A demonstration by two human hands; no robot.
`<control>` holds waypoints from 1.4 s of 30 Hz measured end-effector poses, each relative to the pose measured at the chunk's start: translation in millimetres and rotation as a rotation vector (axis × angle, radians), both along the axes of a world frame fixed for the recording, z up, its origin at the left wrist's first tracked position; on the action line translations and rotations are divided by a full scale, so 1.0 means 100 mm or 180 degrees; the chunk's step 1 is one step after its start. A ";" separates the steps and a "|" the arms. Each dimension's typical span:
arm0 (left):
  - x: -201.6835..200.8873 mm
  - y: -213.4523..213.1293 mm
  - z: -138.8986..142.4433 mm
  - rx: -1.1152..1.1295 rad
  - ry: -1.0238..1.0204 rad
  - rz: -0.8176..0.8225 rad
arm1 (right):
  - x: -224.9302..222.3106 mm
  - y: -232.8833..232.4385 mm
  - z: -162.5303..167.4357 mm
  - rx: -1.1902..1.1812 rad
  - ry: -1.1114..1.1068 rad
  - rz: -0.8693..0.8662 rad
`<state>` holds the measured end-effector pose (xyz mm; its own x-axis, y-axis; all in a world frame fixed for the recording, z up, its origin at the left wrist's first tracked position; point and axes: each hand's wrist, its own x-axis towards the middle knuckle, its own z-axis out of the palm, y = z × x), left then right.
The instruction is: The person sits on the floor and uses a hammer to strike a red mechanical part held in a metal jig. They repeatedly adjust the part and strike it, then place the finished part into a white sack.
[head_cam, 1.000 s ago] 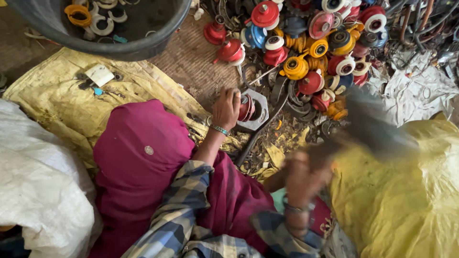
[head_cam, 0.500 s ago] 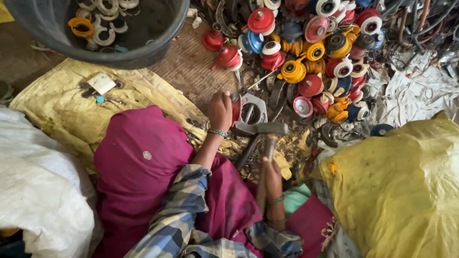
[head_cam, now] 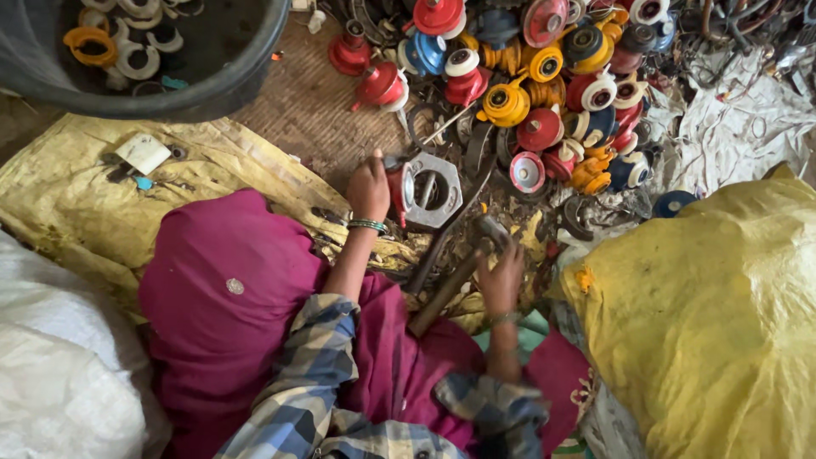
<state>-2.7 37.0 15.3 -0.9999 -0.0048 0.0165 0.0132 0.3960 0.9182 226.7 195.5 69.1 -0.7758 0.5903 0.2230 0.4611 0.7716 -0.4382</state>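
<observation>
My left hand (head_cam: 370,189) grips a small red round part (head_cam: 398,189) and presses it against a grey six-sided metal ring (head_cam: 435,192) on the ground. A green bangle sits on that wrist. My right hand (head_cam: 501,276) is closed around the wooden handle of a hammer (head_cam: 450,285). The hammer head (head_cam: 493,228) rests low, just right of and below the ring. A magenta cloth (head_cam: 221,289) and checked sleeves fill the lower middle of the view.
A heap of red, yellow, blue and white round parts (head_cam: 544,76) lies beyond the ring. A black tub (head_cam: 212,93) with white and orange rings stands top left. A full yellow sack (head_cam: 714,323) is at right, a white sack (head_cam: 51,374) at left.
The hammer was raised and blurred at right, then came down beside the ring, and now sits lower and drawn back. My left hand stayed on the red part.
</observation>
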 end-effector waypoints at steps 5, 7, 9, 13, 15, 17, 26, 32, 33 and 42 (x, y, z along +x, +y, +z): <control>-0.03 -0.01 0.00 0.0121 -0.0313 0.0124 | -0.70 0.42 0.33 0.1648 -0.0403 0.0595; -0.04 0.00 0.02 0.0536 -0.0391 0.0009 | -0.93 0.54 0.39 0.1498 -0.0224 0.0403; -0.04 0.00 0.04 0.0238 -0.0305 0.0077 | -1.05 0.61 0.46 0.1256 -0.0290 0.0145; -0.01 -0.02 0.05 -0.0319 0.0473 0.0155 | -1.07 0.66 0.53 0.1036 -0.0519 -0.0215; 0.01 -0.03 0.05 -0.0353 0.0491 0.0151 | -1.01 0.65 0.57 0.1010 -0.0427 -0.0291; 0.04 -0.03 0.07 -0.0424 0.0427 0.0039 | -0.93 0.62 0.60 0.0810 -0.0297 -0.0394; 0.21 0.04 0.21 -0.0869 0.1662 -0.0100 | -0.50 0.44 0.30 0.0083 0.0788 -0.0357; 0.41 -0.07 0.27 -0.0825 0.1539 -0.0839 | -0.45 0.56 0.16 -0.0001 0.0113 -0.0493; 0.46 -0.08 0.28 -0.0810 0.1519 -0.0978 | -0.47 0.57 0.17 0.0042 0.0309 -0.0276; 0.93 -0.07 0.13 -0.0692 0.1570 -0.1881 | -0.85 0.50 0.34 0.1111 0.0436 0.0540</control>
<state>90.8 30.5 28.2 -0.7130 0.5778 0.3972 0.6614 0.3661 0.6547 142.2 245.5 102.8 -0.8048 0.3271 0.4953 0.2702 0.9449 -0.1851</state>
